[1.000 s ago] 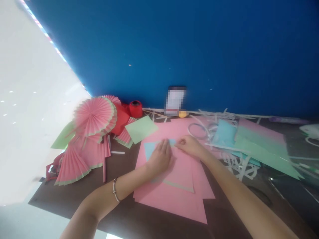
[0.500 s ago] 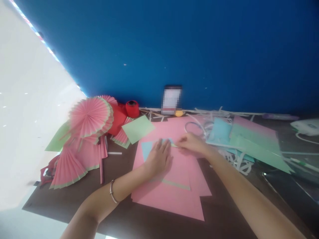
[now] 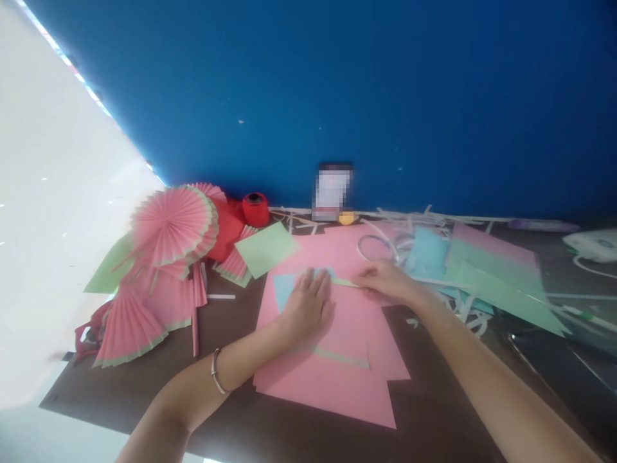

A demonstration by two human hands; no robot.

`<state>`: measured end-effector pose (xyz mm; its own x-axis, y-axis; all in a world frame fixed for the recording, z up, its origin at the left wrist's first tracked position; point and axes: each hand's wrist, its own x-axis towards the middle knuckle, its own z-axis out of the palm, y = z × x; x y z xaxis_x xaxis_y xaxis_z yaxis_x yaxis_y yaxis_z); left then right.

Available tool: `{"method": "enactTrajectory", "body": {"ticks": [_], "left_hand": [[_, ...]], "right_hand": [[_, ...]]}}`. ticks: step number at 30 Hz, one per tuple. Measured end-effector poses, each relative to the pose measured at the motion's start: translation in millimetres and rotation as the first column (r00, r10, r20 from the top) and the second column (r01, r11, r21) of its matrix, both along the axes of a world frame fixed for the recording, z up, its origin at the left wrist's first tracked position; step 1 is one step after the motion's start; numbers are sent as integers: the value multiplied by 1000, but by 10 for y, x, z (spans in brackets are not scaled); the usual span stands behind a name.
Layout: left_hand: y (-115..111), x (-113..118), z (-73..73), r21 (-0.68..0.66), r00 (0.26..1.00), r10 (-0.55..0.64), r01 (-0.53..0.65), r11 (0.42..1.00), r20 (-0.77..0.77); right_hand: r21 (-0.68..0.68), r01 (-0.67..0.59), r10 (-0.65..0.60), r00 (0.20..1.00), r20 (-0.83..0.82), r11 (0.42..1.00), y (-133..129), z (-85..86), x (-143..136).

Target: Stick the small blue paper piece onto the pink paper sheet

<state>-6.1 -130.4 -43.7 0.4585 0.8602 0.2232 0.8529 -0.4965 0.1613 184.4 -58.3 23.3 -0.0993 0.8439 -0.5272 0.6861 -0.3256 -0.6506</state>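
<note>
My left hand (image 3: 308,299) lies flat, fingers stretched out, on a blue piece of paper (image 3: 283,289) and the pink sheets (image 3: 347,328) under it. To its right, my right hand (image 3: 383,281) pinches the end of a narrow pale green paper strip (image 3: 344,282). The strip's other end runs toward the left fingertips, at the top edge of a pink sheet. Another green strip (image 3: 340,357) lies along that sheet's lower edge. A light green sheet (image 3: 267,249) overlaps the pink stack at the upper left.
Pleated pink paper fans (image 3: 166,228) with green edges pile up at the left, beside a red tape roll (image 3: 255,211). White strip scraps (image 3: 465,312), green sheets (image 3: 496,289) and a dark phone-like slab (image 3: 563,366) lie at the right. A blue wall (image 3: 366,96) rises behind.
My right hand has moved a little to the right with the green strip, and more of the strip shows between my hands. My left hand stays pressed in place.
</note>
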Motion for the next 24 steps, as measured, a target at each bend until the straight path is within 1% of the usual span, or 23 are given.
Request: {"method": "enactTrajectory", "body": {"ticks": [4,7,14,15,16,17,18,19,20,21,22,23,24], "left_hand": [[-1,-8,22,-5,1000,-7,7,1000,14],[0,-16,38,-18,999,-15,16,1000,34],[4,-24,63,-53,998,-18,21,998,64],[3,-24,70,-60,998,-16,20,998,64],[1,-24,77,-65,998,-11,16,998,65],[-1,-23,82,-68,998,-7,11,998,65],[-3,-22,84,-70,998,-5,9,998,62],[-4,-20,83,-67,998,-4,8,998,60],[-5,-19,80,-61,998,-6,10,998,55],[-4,-17,74,-56,999,-13,16,998,47],[-3,-15,68,-54,999,-22,24,998,35],[-1,-14,62,-56,999,-25,26,998,25],[1,-12,59,-63,1000,-25,26,998,19]], "right_hand": [[31,-16,15,1000,13,999,4,-91,38],[54,-12,11,1000,17,998,2,-129,38],[15,21,-22,996,85,1000,16,-109,-8],[37,4,-8,993,114,999,6,-102,-8],[96,-18,3,987,162,995,-16,-98,-12],[193,-46,2,975,223,980,-53,-97,-22],[314,-81,-15,957,290,946,-105,-103,-42],[448,-128,-46,933,357,885,-173,-118,-74],[553,-176,-75,913,401,814,-254,-143,-119],[617,-229,-82,897,434,753,-342,-180,-174],[643,-314,-40,880,474,699,-431,-227,-236],[642,-388,10,860,509,661,-516,-283,-298],[645,-421,22,847,531,637,-590,-342,-353]]}}
